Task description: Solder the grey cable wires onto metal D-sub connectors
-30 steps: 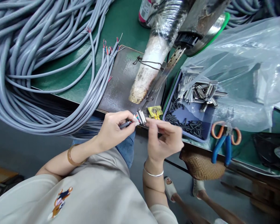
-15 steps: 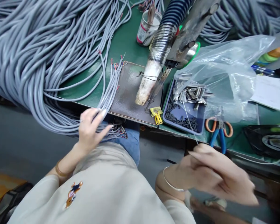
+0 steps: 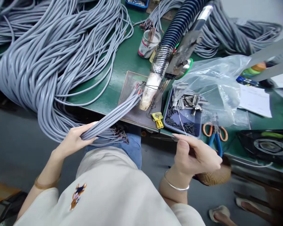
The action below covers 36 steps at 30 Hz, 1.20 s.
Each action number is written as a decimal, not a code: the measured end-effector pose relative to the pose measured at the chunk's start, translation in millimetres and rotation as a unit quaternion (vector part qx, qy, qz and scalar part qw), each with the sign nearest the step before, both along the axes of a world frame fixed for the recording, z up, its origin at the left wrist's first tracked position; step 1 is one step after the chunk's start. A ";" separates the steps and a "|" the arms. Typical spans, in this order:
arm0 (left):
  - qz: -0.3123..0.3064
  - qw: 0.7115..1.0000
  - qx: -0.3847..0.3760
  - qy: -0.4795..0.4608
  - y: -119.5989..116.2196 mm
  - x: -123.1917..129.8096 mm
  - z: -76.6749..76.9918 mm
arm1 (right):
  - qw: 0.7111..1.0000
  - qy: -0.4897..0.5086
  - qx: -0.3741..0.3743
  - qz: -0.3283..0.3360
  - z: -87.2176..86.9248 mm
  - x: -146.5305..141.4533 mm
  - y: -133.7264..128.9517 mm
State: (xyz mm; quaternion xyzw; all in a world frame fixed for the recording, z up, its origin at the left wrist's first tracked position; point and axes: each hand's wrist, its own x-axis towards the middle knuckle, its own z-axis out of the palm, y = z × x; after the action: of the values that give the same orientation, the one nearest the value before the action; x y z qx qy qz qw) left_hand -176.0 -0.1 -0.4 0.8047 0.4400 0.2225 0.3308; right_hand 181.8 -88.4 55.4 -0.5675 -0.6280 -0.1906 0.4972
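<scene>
My left hand (image 3: 76, 139) is wrapped round a bundle of grey cables (image 3: 110, 116). Their stripped ends, showing coloured cores, reach over the brown plate (image 3: 129, 88), beside the white tip of the ribbed hose (image 3: 149, 91). A soldering iron (image 3: 161, 89) hangs at the hose's right. My right hand (image 3: 194, 155) pinches a thin solder wire (image 3: 181, 121), which runs up across the blue tray (image 3: 195, 133) of metal connectors and small black pieces. More cables ending in metal connectors (image 3: 124, 136) lie across my lap, below the left hand.
A large heap of grey cables (image 3: 54, 59) covers the left of the green table (image 3: 124, 47). A yellow clip (image 3: 158, 120) sits on the plate's edge. Pliers (image 3: 215, 135), a plastic bag (image 3: 217, 81), papers (image 3: 256, 99) and a black fan-like device (image 3: 269, 146) lie rightward.
My left hand has gripped the cable bundle and swung its stripped ends rightward to the hose tip. My right hand has come leftward with the solder wire. The camera view has shifted a little.
</scene>
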 end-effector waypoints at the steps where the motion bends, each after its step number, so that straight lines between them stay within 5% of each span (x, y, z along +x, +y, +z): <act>1: -0.001 1.000 -0.004 0.003 1.2 1.6 -5.4 | 1.000 0.001 -0.005 0.001 0.4 0.2 -0.3; 6: 0.065 0.995 0.068 0.018 9.5 24.9 -27.8 | 1.000 0.000 -0.016 -0.007 0.5 0.3 -1.6; 11: 0.192 0.972 0.128 0.052 19.8 46.0 -27.5 | 1.000 0.015 -0.023 -0.012 -5.3 0.7 -2.8; 15: 0.203 0.952 0.183 0.137 23.2 62.9 -24.6 | 0.999 0.020 -0.037 -0.007 -9.1 1.5 -1.4; 20: 0.179 0.933 0.299 0.085 12.0 92.6 -22.2 | 0.999 0.023 -0.043 0.003 -9.3 -1.5 3.2; 26: 0.108 0.960 0.238 0.099 18.1 119.2 -30.6 | 0.999 0.024 -0.046 0.001 -10.5 -3.9 4.0; 33: 0.186 0.954 0.228 0.050 64.7 135.7 -24.8 | 0.997 0.019 -0.069 0.001 -13.5 -2.7 2.6; 36: 0.225 0.940 0.252 -0.046 70.1 142.4 -17.7 | 0.998 0.019 -0.061 -0.011 -14.5 -1.5 -0.1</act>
State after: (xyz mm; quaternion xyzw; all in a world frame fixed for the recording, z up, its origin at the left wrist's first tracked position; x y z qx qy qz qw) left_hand -33.6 70.0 -18.0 0.7307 0.5233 0.4313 0.0781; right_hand 180.3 -88.5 40.9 -0.6070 -0.6227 -0.1469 0.4713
